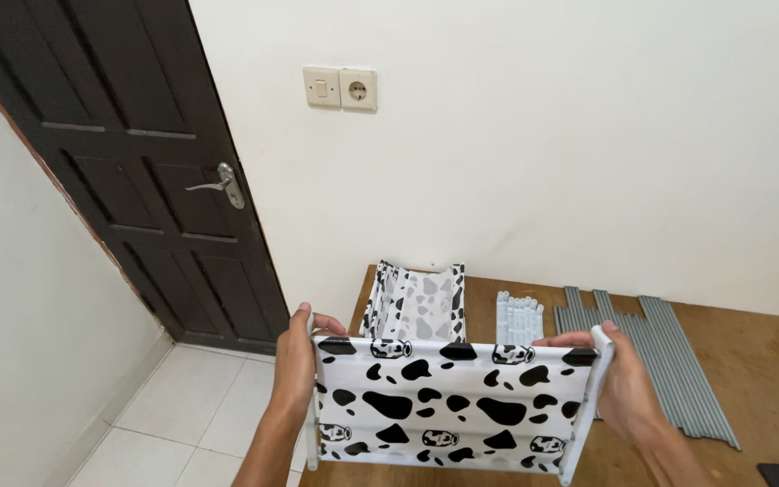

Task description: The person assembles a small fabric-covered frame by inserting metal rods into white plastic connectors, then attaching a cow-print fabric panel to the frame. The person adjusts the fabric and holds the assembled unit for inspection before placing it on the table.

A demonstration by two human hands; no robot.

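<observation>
Cow-print panel point(451, 404), stretched flat between two white rods, held above the near edge of the wooden table point(759, 361). Left hand point(297, 365): fingers clamped round the left rod. Right hand point(622, 379): fingers closed round the right rod. Behind the panel on the table: folded cow-print fabric point(416, 314), white connectors point(518, 318), grey tubes point(669, 356). Background: dark door point(137, 162), wall socket point(341, 88).

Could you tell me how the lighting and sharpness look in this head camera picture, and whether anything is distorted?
Head view: light is soft and even, with no glare; the cow-print panel and both the left hand and right hand are sharp; the dark door leans, a wide-angle effect; shadows are faint.
</observation>
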